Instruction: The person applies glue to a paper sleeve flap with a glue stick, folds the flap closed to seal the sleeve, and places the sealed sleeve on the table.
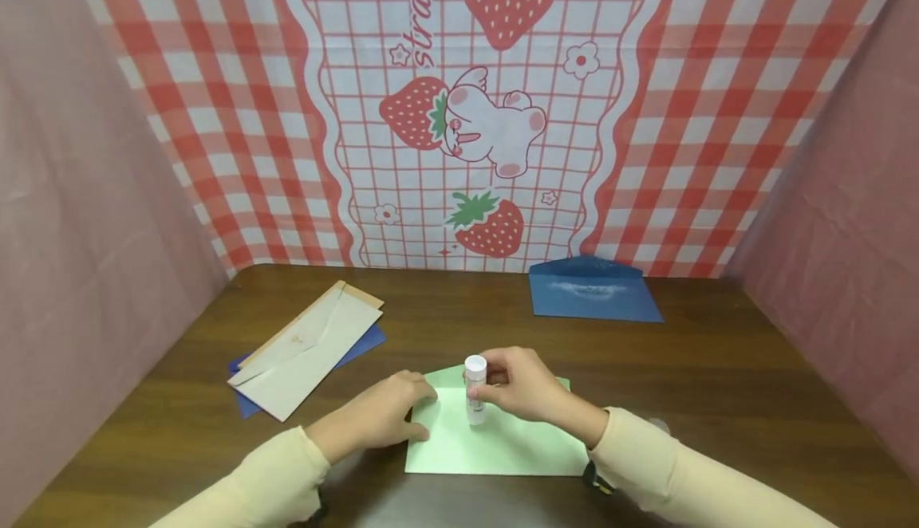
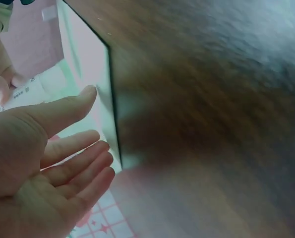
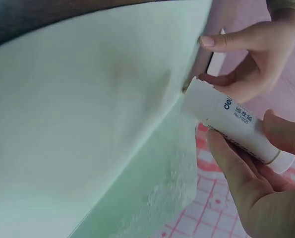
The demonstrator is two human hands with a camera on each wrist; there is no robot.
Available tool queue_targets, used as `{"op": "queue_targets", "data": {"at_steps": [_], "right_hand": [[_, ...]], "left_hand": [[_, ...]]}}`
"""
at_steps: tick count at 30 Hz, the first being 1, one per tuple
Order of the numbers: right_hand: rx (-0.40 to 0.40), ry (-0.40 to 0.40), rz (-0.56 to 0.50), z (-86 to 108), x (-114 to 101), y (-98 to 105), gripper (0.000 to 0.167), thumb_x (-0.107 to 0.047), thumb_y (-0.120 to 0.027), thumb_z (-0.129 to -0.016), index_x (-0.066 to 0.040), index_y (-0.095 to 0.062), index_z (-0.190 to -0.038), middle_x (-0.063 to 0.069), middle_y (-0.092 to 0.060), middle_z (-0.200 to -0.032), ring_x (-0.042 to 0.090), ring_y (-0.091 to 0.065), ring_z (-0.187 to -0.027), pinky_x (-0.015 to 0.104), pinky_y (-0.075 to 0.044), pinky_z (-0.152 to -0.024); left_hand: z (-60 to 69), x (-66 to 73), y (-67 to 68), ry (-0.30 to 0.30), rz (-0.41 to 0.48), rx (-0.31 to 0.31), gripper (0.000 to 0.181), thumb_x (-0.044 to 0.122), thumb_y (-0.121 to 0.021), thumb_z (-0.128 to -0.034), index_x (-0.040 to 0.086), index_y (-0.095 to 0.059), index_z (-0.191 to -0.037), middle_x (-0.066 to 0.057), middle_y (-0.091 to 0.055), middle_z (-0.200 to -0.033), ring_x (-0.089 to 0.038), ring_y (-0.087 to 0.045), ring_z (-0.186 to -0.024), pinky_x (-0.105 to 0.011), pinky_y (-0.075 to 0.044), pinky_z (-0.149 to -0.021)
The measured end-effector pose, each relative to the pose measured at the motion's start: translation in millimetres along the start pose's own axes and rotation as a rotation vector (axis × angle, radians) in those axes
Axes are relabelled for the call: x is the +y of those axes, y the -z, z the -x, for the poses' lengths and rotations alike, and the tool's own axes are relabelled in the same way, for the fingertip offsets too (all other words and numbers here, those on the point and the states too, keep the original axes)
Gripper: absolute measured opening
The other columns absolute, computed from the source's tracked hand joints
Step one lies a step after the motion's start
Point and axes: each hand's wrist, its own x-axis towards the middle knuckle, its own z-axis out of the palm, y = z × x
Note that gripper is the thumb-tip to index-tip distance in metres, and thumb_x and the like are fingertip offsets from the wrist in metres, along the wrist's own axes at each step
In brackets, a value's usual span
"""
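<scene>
A white glue stick (image 1: pixel 475 412) is upright over a pale green envelope (image 1: pixel 495 452), gripped between the thumb and fingers of my right hand (image 1: pixel 530 388). In the right wrist view, printed lettering shows on the glue stick (image 3: pixel 231 116), and whitish glue smears (image 3: pixel 159 198) mark the envelope's flap. My left hand (image 1: pixel 380 415) lies at the envelope's left edge, thumb and fingertips touching it. Seen from the left wrist, the fingers of that hand (image 2: pixel 53 158) are spread and fairly straight. My right hand and sleeve cover part of the envelope's right side.
To the left, a grey-white envelope (image 1: pixel 316 360) overlaps a tan one and a blue one (image 1: pixel 366 344). At the back right lies another blue envelope (image 1: pixel 596 297) with a whitish patch. A small clear round thing (image 1: pixel 659 424) is partly hidden behind my right sleeve. Cloth walls enclose the brown table (image 1: pixel 431 305).
</scene>
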Motion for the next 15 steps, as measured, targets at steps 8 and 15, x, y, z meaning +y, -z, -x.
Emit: {"op": "queue_targets", "data": {"at_steps": [8, 15], "right_hand": [[-0.002, 0.046, 0.073, -13.2, -1.6, -14.7, 0.018, -0.01, -0.076, -0.08, -0.003, -0.069, -0.095, 0.009, -0.074, -0.09, 0.012, -0.07, -0.081, 0.014, -0.052, -0.068], [-0.022, 0.071, 0.078, -20.7, -3.2, -20.4, 0.02, -0.008, -0.075, -0.081, -0.002, -0.07, -0.098, 0.011, -0.074, -0.093, 0.016, -0.071, -0.083, 0.014, -0.052, -0.068]], "left_hand": [[-3.4, -6.4, -3.9, -0.012, 0.017, 0.018, 0.045, 0.023, -0.081, -0.0758, 0.0, -0.066, -0.112, -0.011, -0.067, -0.114, -0.025, -0.063, -0.108, -0.037, -0.054, -0.092], [-4.6, -7.6, -3.0, -0.026, 0.022, 0.039, 0.046, 0.02, -0.084, -0.0711, -0.001, -0.067, -0.109, -0.009, -0.068, -0.106, -0.021, -0.064, -0.098, -0.033, -0.054, -0.088]]}}
